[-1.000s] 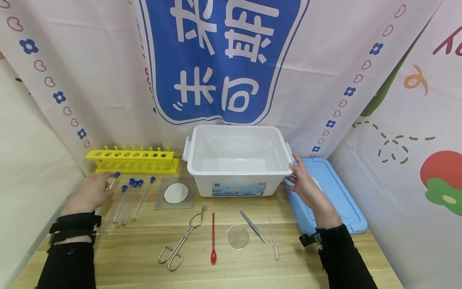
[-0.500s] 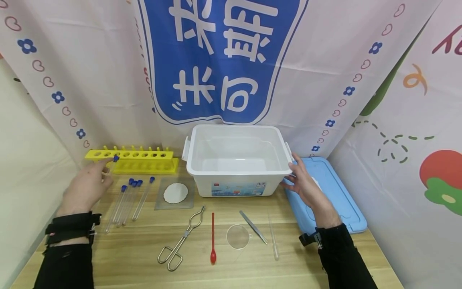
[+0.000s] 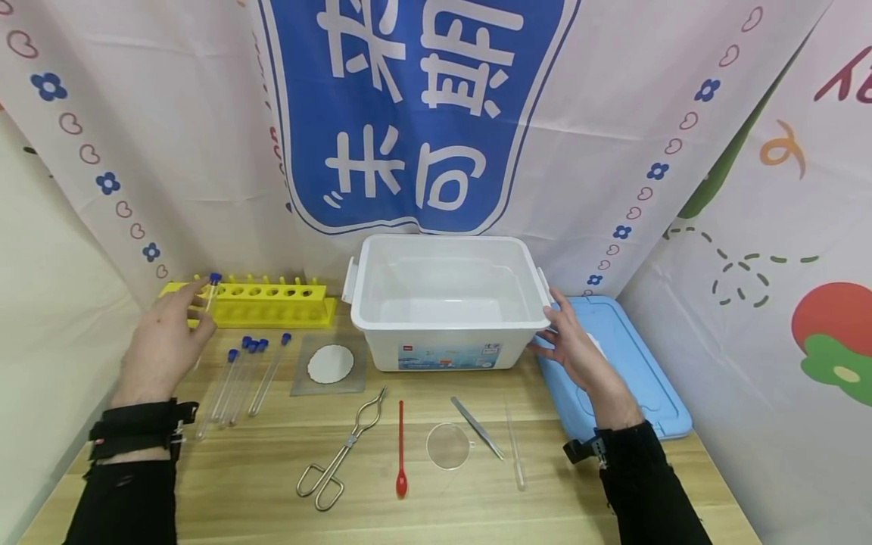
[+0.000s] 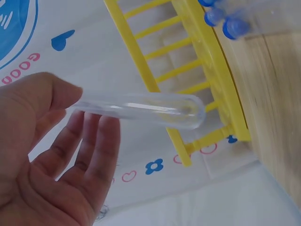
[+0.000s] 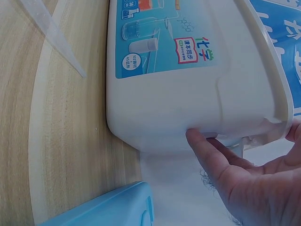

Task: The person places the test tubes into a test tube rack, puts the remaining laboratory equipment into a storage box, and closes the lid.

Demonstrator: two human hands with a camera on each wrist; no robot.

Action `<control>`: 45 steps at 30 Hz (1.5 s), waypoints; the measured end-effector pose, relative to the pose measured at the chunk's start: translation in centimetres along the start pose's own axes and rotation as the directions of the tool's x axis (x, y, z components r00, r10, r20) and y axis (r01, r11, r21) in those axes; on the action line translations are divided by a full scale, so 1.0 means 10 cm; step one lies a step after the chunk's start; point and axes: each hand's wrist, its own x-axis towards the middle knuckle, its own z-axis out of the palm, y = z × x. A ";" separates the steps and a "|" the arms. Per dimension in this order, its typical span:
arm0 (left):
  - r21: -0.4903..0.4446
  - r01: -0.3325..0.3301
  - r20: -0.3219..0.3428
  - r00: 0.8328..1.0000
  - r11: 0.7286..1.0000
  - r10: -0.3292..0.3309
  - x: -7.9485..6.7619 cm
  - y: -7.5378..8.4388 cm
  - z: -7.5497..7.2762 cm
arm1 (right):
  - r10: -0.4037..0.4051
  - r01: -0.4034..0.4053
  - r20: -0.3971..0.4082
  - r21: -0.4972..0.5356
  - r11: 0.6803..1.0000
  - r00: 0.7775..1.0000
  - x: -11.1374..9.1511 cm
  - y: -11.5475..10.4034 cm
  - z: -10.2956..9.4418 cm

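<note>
My left hand [image 3: 160, 344] pinches a clear test tube [image 4: 155, 108] between thumb and fingers, near its blue cap. The tube stands nearly upright in the head view, in front of the left end of a yellow test tube rack [image 3: 272, 312]. In the left wrist view its rounded bottom overlaps the rack's bars. Several more blue-capped test tubes [image 3: 221, 390] lie on the table just right of that hand. At the right side of a white plastic bin [image 3: 384, 350], my right hand [image 3: 579, 359] rests with extended fingers on the wall and by the handle; one fingertip touches the wall.
A blue lid [image 3: 636, 363] lies under the right forearm. Before the bin lie a gauze mat [image 3: 331, 365], crucible tongs [image 3: 350, 443], a red spoon [image 3: 402, 454], a round clear dish [image 3: 448, 446], tweezers [image 3: 479, 428] and a clear dropper [image 3: 516, 450].
My left hand has lifted the test tube from the table and carried it up and away to the rack, turning it more upright. The right hand keeps its place at the bin.
</note>
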 end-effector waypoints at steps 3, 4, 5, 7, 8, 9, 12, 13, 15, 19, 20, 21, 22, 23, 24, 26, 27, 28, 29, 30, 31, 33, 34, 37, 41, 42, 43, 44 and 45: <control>-0.025 0.007 -0.032 0.999 1.000 -0.008 0.01 0.05 0.01 | 0.001 -0.001 0.001 0.001 1.000 1.000 -0.01 -0.01 0.00; -0.032 0.011 -0.043 0.999 0.999 -0.012 0.01 0.07 0.02 | -0.001 0.001 0.000 0.002 1.000 1.000 -0.01 -0.01 0.00; -0.038 0.012 -0.056 0.998 0.999 -0.014 0.01 0.09 0.02 | -0.001 0.001 -0.001 0.001 1.000 1.000 -0.01 -0.01 0.00; -0.049 0.014 -0.075 0.997 0.999 -0.017 0.02 0.12 0.03 | -0.001 0.001 -0.003 -0.002 1.000 1.000 -0.01 -0.01 0.00; -0.055 0.014 -0.082 0.996 0.998 -0.018 0.02 0.14 0.04 | -0.001 0.001 -0.004 -0.003 1.000 1.000 -0.02 -0.01 0.00; -0.062 0.014 -0.089 0.996 0.998 -0.019 0.03 0.15 0.04 | 0.000 0.000 -0.007 -0.004 1.000 1.000 -0.02 -0.01 0.00; -0.091 0.015 -0.100 0.995 0.996 -0.024 0.02 0.19 0.04 | -0.002 0.002 -0.006 -0.003 1.000 1.000 -0.01 0.00 -0.01; -0.103 0.015 -0.103 0.994 0.995 -0.026 0.02 0.20 0.04 | -0.004 0.004 -0.005 -0.001 1.000 1.000 0.00 0.00 -0.01; -0.126 0.018 -0.103 0.994 0.992 -0.031 0.02 0.22 0.03 | -0.006 0.006 0.000 0.005 1.000 1.000 0.00 0.00 -0.01; -0.174 0.024 -0.096 0.995 0.984 -0.041 0.01 0.27 0.01 | -0.013 0.013 0.007 0.017 1.000 1.000 0.02 0.01 -0.01; -0.185 0.026 -0.094 0.995 0.982 -0.044 0.00 0.29 0.01 | -0.015 0.015 0.007 0.018 1.000 1.000 0.03 0.01 -0.01; -0.191 0.026 -0.094 0.995 0.981 -0.045 0.00 0.31 0.02 | -0.017 0.017 0.007 0.020 1.000 1.000 0.03 0.01 -0.01; -0.198 0.026 -0.094 0.994 0.980 -0.046 0.01 0.33 0.02 | -0.015 0.015 0.007 0.024 1.000 1.000 0.03 0.00 -0.01; -0.204 0.027 -0.092 0.995 0.979 -0.047 0.01 0.35 0.02 | -0.014 0.014 0.008 0.026 1.000 1.000 0.03 0.00 -0.01; -0.212 0.027 -0.089 0.995 0.977 -0.047 0.01 0.38 0.03 | -0.012 0.012 0.007 0.028 1.000 1.000 0.03 0.01 -0.01; -0.221 0.021 -0.086 0.995 0.975 -0.041 0.03 0.43 0.05 | -0.007 0.007 0.007 0.027 1.000 1.000 0.03 0.01 -0.01; -0.228 0.021 -0.080 0.996 0.974 -0.040 0.04 0.45 0.06 | -0.004 0.004 0.006 0.027 1.000 1.000 0.03 0.01 -0.01; -0.237 0.024 -0.072 0.997 0.971 -0.042 0.06 0.48 0.07 | -0.003 0.003 0.005 0.025 1.000 1.000 0.02 0.01 -0.01; -0.248 0.023 -0.066 0.997 0.969 -0.041 0.07 0.51 0.08 | -0.004 0.004 0.003 0.022 1.000 1.000 0.02 0.01 -0.01; -0.259 0.025 -0.058 0.997 0.966 -0.042 0.09 0.53 0.09 | -0.005 0.005 0.001 0.020 1.000 1.000 0.02 0.01 -0.01; -0.267 0.030 -0.049 0.998 0.963 -0.045 0.10 0.56 0.10 | -0.007 0.007 0.002 0.017 1.000 1.000 0.02 0.01 -0.01; -0.286 0.035 -0.039 0.998 0.958 -0.048 0.13 0.60 0.12 | -0.010 0.010 0.001 0.016 1.000 1.000 0.02 0.01 0.00; -0.295 0.033 -0.037 0.998 0.955 -0.046 0.14 0.63 0.13 | -0.010 0.010 0.001 0.015 1.000 1.000 0.02 0.01 0.00; -0.326 0.021 -0.037 0.999 0.945 -0.035 0.19 0.68 0.16 | -0.007 0.007 0.001 0.014 1.000 1.000 0.02 0.01 0.00; -0.363 0.009 -0.036 0.999 0.932 -0.023 0.26 0.77 0.20 | -0.004 0.004 -0.002 0.012 1.000 1.000 0.02 0.01 0.01; -0.371 0.009 -0.035 0.999 0.929 -0.024 0.28 0.79 0.21 | -0.005 0.005 -0.003 0.013 1.000 1.000 0.02 0.01 0.01; -0.378 0.007 -0.036 0.999 0.926 -0.023 0.29 0.81 0.21 | -0.005 0.006 -0.003 0.013 1.000 1.000 0.02 0.01 0.00; -0.383 0.007 -0.038 0.999 0.924 -0.023 0.31 0.84 0.22 | -0.008 0.008 -0.003 0.014 1.000 1.000 0.01 0.01 0.00; -0.389 0.004 -0.041 0.999 0.921 -0.022 0.33 0.86 0.22 | -0.008 0.008 -0.002 0.017 1.000 1.000 0.01 0.01 0.00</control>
